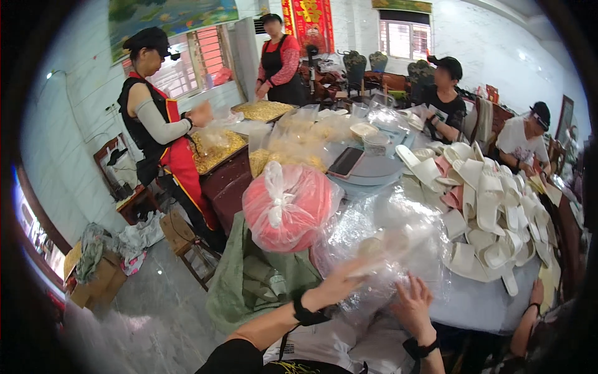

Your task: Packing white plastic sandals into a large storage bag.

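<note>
My left hand (339, 283), smeared by motion, reaches over a pile of clear plastic bags (374, 215) at the table's near edge. Against its fingers is a blurred pale shape (392, 246), seemingly in clear film; its kind and whether I grip it cannot be made out. Beside it, on the right, my right hand (413, 305) has its fingers spread, touching or just above the clear plastic, with nothing held. To the right of the bags rises a heap of cream slippers (489, 193), with a few pink ones among them.
A tied clear bag of something red (289, 209) sits left of my hands, above a green sack (249, 280). Beyond lie a phone (346, 162) and trays of small yellow pieces (215, 149). Several people work around the table; another person's hand (536, 293) is at the right edge.
</note>
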Demonstrator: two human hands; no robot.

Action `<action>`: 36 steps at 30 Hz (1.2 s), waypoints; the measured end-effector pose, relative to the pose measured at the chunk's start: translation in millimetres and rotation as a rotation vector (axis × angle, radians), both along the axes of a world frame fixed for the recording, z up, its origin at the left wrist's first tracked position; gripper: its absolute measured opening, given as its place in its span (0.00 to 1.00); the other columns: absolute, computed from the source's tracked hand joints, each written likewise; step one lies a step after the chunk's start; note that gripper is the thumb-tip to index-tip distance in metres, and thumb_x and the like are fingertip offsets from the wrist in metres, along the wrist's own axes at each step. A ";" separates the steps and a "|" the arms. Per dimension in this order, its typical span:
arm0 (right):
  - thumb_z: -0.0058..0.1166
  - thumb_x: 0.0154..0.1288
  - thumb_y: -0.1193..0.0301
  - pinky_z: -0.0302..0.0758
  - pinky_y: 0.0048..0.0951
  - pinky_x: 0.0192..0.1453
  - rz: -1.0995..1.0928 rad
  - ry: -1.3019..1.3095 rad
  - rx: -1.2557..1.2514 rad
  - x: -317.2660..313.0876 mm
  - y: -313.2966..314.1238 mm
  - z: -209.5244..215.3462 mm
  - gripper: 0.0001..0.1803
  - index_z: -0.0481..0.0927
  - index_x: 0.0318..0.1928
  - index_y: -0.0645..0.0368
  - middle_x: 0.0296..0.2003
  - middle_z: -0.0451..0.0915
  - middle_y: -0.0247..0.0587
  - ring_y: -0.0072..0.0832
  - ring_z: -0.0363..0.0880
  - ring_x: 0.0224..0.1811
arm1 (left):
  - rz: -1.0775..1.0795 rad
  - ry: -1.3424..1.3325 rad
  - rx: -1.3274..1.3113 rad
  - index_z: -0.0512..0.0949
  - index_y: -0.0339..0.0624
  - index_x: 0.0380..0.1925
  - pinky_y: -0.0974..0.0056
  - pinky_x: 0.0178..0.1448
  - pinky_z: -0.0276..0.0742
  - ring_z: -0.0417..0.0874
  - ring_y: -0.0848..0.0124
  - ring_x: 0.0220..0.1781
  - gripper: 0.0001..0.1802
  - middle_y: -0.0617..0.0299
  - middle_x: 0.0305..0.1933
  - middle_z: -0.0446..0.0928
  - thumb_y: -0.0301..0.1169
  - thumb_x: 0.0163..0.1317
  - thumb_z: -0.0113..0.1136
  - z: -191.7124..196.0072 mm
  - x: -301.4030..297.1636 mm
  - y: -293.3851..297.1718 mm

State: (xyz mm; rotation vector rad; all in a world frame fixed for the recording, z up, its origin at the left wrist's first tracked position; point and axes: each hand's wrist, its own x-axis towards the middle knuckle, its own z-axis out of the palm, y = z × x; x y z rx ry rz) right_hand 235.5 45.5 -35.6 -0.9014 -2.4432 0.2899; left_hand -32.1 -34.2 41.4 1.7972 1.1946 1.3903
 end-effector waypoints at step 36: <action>0.57 0.70 0.72 0.68 0.53 0.67 1.293 0.515 -0.819 -117.8 -100.1 85.8 0.29 0.69 0.70 0.59 0.70 0.67 0.59 0.57 0.69 0.67 | 0.954 0.142 -0.679 0.81 0.33 0.55 0.66 0.55 0.76 0.81 0.74 0.47 0.16 0.58 0.46 0.86 0.28 0.70 0.60 -71.7 -149.7 -292.2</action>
